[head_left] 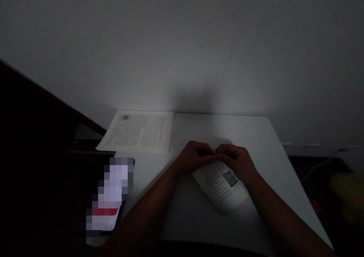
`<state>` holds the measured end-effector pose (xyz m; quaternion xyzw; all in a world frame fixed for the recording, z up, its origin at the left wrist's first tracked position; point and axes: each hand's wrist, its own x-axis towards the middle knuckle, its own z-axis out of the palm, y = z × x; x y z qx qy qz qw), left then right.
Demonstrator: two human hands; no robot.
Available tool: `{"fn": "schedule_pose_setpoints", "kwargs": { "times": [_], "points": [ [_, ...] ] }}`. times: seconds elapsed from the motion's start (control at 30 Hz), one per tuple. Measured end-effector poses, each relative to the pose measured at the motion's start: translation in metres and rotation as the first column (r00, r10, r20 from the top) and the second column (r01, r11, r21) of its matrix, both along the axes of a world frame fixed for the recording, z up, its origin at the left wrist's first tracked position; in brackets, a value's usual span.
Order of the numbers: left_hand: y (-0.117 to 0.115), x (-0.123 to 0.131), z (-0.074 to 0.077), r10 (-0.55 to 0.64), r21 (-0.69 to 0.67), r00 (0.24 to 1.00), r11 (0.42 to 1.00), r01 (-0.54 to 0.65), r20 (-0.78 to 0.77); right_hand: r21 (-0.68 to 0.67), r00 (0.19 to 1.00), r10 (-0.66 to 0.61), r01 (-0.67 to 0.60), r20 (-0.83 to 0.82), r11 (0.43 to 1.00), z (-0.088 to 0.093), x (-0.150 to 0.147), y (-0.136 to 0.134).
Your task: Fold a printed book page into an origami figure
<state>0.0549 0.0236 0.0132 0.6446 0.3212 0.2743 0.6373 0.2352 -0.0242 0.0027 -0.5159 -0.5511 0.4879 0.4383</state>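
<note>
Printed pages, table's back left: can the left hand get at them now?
Likely yes: only tabletop shows between left hand and printed pages, though that hand seems to pinch the illustrated sheet.

The left arm (pixel 150 198) at the bottom, left of middle, and the right arm (pixel 284 213) at the lower right are bare. Each looks thick low down and thin near the hand. The left hand (pixel 193 157) and right hand (pixel 237 159) (too dim for small marks) are bare too.
</note>
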Motion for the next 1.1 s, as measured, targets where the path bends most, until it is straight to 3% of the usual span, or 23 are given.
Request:
{"fn": "schedule_pose_setpoints", "kwargs": {
  "times": [0.33,0.43,0.5,0.63,0.73,0.8,0.93,1.1],
  "points": [
    [0.004,-0.009,0.004,0.013,-0.099,0.987,0.995,0.004,0.163,-0.191,0.933,-0.316,0.283,-0.173,0.94,0.007,0.019,0.005],
    [0.008,-0.014,0.003,0.073,-0.076,0.976,0.995,-0.058,0.203,-0.16,0.906,-0.386,0.361,-0.176,0.919,0.005,0.026,0.007],
    [0.009,-0.015,0.003,0.165,-0.021,0.965,0.986,-0.165,0.202,-0.106,0.904,-0.393,0.379,-0.169,0.919,0.002,0.028,0.008],
    [0.007,-0.012,0.002,0.35,0.27,0.935,0.896,-0.352,0.059,-0.018,0.938,-0.346,0.346,0.007,0.938,-0.006,0.02,0.009],
    [0.003,-0.006,0.0,0.4,0.557,0.913,0.777,-0.293,-0.078,0.083,0.943,-0.263,0.251,0.203,0.964,-0.008,0.011,0.009],
    [0.002,-0.002,-0.003,0.388,0.638,0.906,0.744,-0.199,-0.169,0.18,0.927,-0.205,0.154,0.314,0.972,-0.007,0.007,0.009],
    [0.002,0.002,-0.007,0.265,0.601,0.914,0.799,-0.029,-0.308,0.282,0.885,-0.116,-0.018,0.45,0.959,-0.003,0.007,0.01],
    [0.0,0.003,-0.005,0.218,0.536,0.932,0.843,-0.032,-0.288,0.281,0.866,-0.094,-0.055,0.491,0.958,0.003,0.005,0.008]
  ]
}}
